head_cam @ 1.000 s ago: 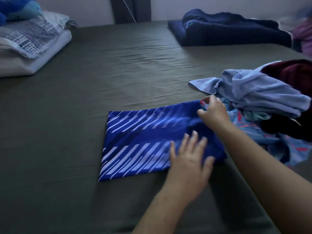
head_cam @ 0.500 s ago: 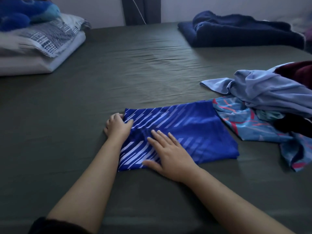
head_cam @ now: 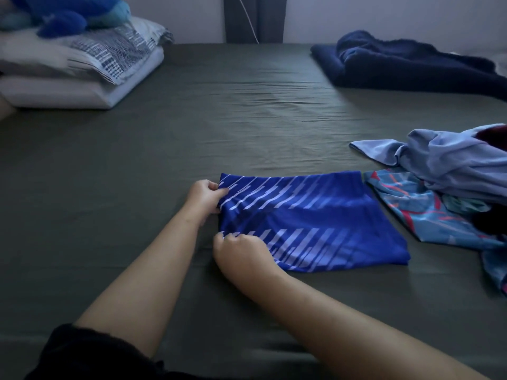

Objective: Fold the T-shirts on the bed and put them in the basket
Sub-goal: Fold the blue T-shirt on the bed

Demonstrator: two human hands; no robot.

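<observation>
A royal-blue T-shirt with white slanted stripes lies folded into a rectangle on the dark green bed sheet. My left hand pinches its far left corner. My right hand grips the near left corner, fingers curled round the fabric edge. To the right lies a heap of unfolded shirts: a light blue one on top, a blue and red patterned one under it, and a dark red one at the frame edge. No basket is in view.
Stacked pillows with a blue plush toy sit at the back left. A dark navy blanket lies at the back right. A dark post stands against the wall behind the bed.
My right hand slid from flat on the shirt's middle to its near left corner and curled round it. My left hand now pinches the far left corner.
</observation>
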